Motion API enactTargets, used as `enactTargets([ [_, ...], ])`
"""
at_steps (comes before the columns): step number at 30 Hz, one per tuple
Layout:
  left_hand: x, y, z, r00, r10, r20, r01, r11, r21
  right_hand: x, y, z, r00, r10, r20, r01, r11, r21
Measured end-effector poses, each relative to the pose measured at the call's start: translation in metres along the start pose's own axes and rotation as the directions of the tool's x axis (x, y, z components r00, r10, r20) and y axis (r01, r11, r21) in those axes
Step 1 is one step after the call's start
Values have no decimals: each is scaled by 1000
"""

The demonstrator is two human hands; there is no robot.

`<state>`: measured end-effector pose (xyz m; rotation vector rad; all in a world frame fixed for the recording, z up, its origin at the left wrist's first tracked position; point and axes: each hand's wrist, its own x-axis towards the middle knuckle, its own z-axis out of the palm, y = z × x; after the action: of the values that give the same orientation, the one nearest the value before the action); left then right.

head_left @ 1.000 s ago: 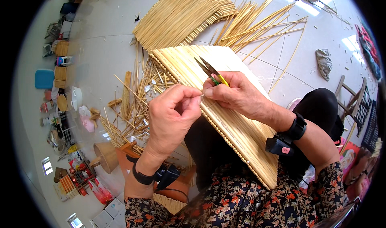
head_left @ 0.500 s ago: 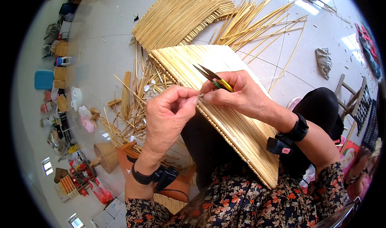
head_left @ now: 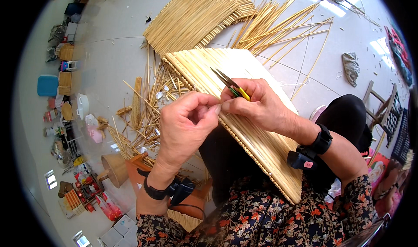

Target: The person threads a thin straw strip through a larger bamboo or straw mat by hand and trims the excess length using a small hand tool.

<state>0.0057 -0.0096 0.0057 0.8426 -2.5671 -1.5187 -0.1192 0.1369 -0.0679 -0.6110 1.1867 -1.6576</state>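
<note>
Across my lap lies a stiff panel of pale straw stalks (head_left: 257,133) set side by side, its knobbly bound edge running toward my body. Over that edge my left hand (head_left: 187,125) is closed in a pinch; whatever lies between its thumb and finger is too small to make out. Its fingertips meet those of my right hand (head_left: 257,105), which is closed too. In the right palm sit thread snips (head_left: 230,83) with yellow and green handles, their dark pointed blades slightly apart and pointing up and left above the panel.
More straw panels (head_left: 191,18) are stacked on the floor ahead, beside a fan of long loose stalks (head_left: 278,27). Short offcuts (head_left: 143,120) litter the floor at left, near a wooden bucket (head_left: 115,170). A chair (head_left: 385,101) and a grey cloth (head_left: 350,68) are at right.
Both hands have shifted slightly right, still fingertip to fingertip. The snips have turned a little in the right hand, and the panel has barely moved.
</note>
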Motion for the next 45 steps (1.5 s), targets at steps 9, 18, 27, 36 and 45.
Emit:
enactTargets([
  [9, 0, 0, 2, 998, -60, -8, 60, 997, -46, 2, 3, 3, 997, 28, -69, -28, 1000, 0],
  [18, -10, -6, -1, 994, -100, -48, 94, 989, -111, -6, 2, -24, 996, 27, -81, -47, 965, -260],
  [27, -24, -13, 6, 977, -135, -165, 104, 977, -185, -15, 18, -23, 953, -278, 119, 286, 698, -657],
  [36, -25, -12, 3, 977, -158, -140, 138, 980, -143, -13, 18, -19, 918, -365, 154, 351, 569, -744],
  [45, -26, -15, 5, 982, -130, -136, 114, 986, -119, -12, 18, -17, 901, -407, 151, 352, 481, -803],
])
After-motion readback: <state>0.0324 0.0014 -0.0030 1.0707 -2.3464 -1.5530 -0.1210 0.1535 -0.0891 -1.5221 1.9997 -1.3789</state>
